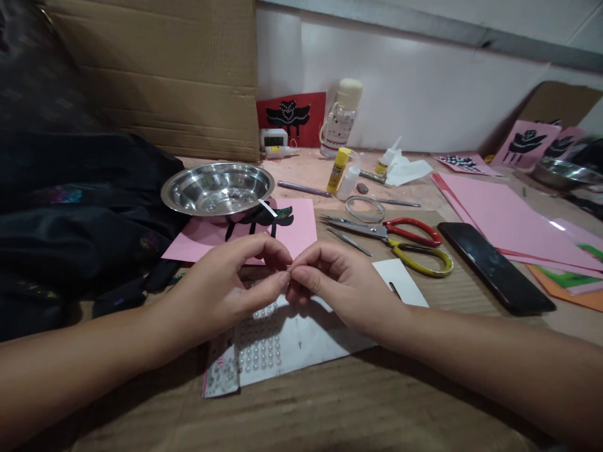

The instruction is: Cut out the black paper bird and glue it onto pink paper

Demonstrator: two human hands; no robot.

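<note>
My left hand (235, 276) and my right hand (339, 282) meet at the fingertips in the middle of the view. Both are pinched closed, and whatever sits between the tips is too small to name. Below them lies a white sheet (301, 339) with rows of pearl beads (261, 351), partly under my left hand. A small clear packet (222, 370) rests on its left end. Just behind my hands is a pink card (301, 229) with black cut-out shapes (282, 216), and a steel bowl (219, 188) stands over its back left part.
Scissors (391, 235), a tweezers-like tool (349, 242) and a black phone (494, 267) lie to the right. Behind stand a glue stick (338, 171), a glue bottle (349, 182) and a drinking bottle (340, 119). Pink sheets (513, 220) are at right, dark cloth (80, 226) at left.
</note>
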